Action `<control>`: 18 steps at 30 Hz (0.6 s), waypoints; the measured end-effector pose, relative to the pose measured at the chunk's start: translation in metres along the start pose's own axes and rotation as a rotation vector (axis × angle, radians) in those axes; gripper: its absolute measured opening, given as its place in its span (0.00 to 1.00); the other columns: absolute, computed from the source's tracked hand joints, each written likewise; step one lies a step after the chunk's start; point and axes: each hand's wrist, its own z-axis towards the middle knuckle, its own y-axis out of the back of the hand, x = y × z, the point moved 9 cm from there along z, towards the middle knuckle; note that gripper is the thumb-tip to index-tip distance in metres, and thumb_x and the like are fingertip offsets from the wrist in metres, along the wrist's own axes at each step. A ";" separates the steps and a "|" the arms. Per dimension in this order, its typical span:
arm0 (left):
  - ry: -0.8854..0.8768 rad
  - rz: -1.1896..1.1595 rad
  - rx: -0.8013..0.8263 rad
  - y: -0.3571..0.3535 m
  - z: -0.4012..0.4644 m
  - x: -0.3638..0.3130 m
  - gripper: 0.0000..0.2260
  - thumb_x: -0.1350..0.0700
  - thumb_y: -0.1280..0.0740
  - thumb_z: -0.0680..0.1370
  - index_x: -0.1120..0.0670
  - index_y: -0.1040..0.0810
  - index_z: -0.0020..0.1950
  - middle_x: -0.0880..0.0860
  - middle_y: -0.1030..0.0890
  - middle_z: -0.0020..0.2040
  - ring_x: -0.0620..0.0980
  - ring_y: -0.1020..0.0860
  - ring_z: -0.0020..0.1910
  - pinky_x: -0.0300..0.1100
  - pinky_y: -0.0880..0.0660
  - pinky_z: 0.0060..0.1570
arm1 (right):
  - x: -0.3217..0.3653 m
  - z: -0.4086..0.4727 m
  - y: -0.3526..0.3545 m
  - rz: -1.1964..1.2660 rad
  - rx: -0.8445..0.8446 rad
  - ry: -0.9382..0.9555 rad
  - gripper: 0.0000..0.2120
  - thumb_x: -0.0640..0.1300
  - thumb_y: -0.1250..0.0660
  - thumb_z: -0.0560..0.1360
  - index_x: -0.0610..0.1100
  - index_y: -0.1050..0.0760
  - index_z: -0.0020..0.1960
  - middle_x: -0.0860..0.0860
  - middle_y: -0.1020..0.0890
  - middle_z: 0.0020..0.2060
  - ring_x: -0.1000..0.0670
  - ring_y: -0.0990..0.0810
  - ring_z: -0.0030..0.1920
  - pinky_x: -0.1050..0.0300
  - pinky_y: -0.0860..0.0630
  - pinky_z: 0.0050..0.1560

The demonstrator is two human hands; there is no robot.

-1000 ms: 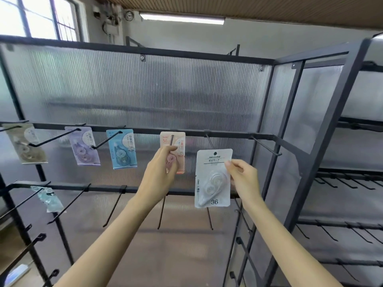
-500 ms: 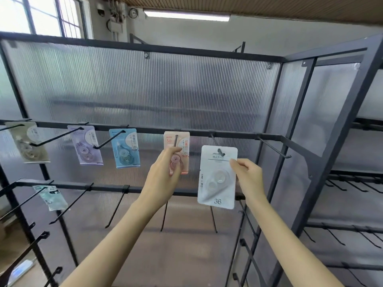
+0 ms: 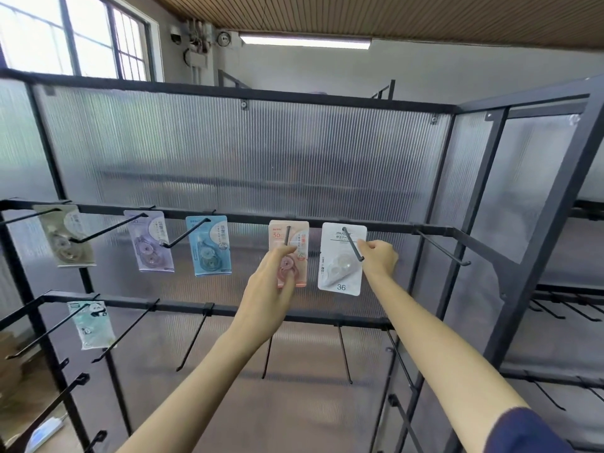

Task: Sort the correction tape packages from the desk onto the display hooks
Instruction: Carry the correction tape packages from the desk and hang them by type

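Observation:
A white correction tape package (image 3: pixel 340 273) marked 36 hangs far back on a black hook (image 3: pixel 352 243) of the upper rail. My right hand (image 3: pixel 379 258) pinches its right edge. Just to the left a pink package (image 3: pixel 292 238) hangs on the neighbouring hook. My left hand (image 3: pixel 271 289) holds the lower part of that pink package between thumb and fingers. Further left on the same rail hang a blue package (image 3: pixel 209 246), a purple package (image 3: pixel 150 243) and a beige package (image 3: pixel 65 238).
A mint green package (image 3: pixel 91 323) hangs on the lower rail (image 3: pixel 228 310) at left. Several bare hooks stick out toward me along that rail and below. A second black rack (image 3: pixel 555 223) with bare hooks stands at the right. Ribbed translucent panels back the rails.
The white package has slid from the hook's tip back along the hook to the rail, with my right hand following. My left hand stays on the pink package. The camera has tilted upward.

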 end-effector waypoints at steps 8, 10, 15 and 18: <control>0.185 0.031 0.015 0.015 -0.057 0.044 0.22 0.63 0.37 0.80 0.47 0.34 0.73 0.36 0.31 0.65 0.25 0.34 0.62 0.23 0.36 0.62 | -0.019 -0.089 -0.013 -0.036 0.193 0.133 0.11 0.43 0.39 0.80 0.41 0.23 0.59 0.48 0.19 0.53 0.50 0.23 0.53 0.61 0.32 0.50; 0.296 0.127 0.055 0.018 -0.087 0.078 0.22 0.61 0.37 0.80 0.49 0.33 0.74 0.41 0.29 0.68 0.35 0.33 0.67 0.26 0.40 0.64 | -0.023 -0.125 -0.033 -0.044 0.314 0.210 0.08 0.43 0.37 0.79 0.44 0.21 0.54 0.50 0.17 0.49 0.52 0.22 0.50 0.63 0.32 0.49; 0.573 0.283 0.151 0.051 -0.171 0.149 0.23 0.59 0.35 0.79 0.54 0.33 0.74 0.50 0.27 0.70 0.48 0.30 0.71 0.33 0.39 0.65 | -0.028 -0.237 -0.123 -0.212 0.794 0.411 0.08 0.46 0.37 0.79 0.48 0.21 0.55 0.56 0.17 0.48 0.56 0.20 0.49 0.67 0.28 0.48; 0.704 0.359 0.148 0.093 -0.215 0.181 0.24 0.56 0.35 0.79 0.54 0.34 0.75 0.50 0.29 0.72 0.48 0.32 0.72 0.37 0.39 0.69 | -0.022 -0.309 -0.174 -0.288 1.014 0.531 0.14 0.49 0.39 0.80 0.50 0.26 0.64 0.55 0.21 0.59 0.57 0.23 0.59 0.65 0.29 0.59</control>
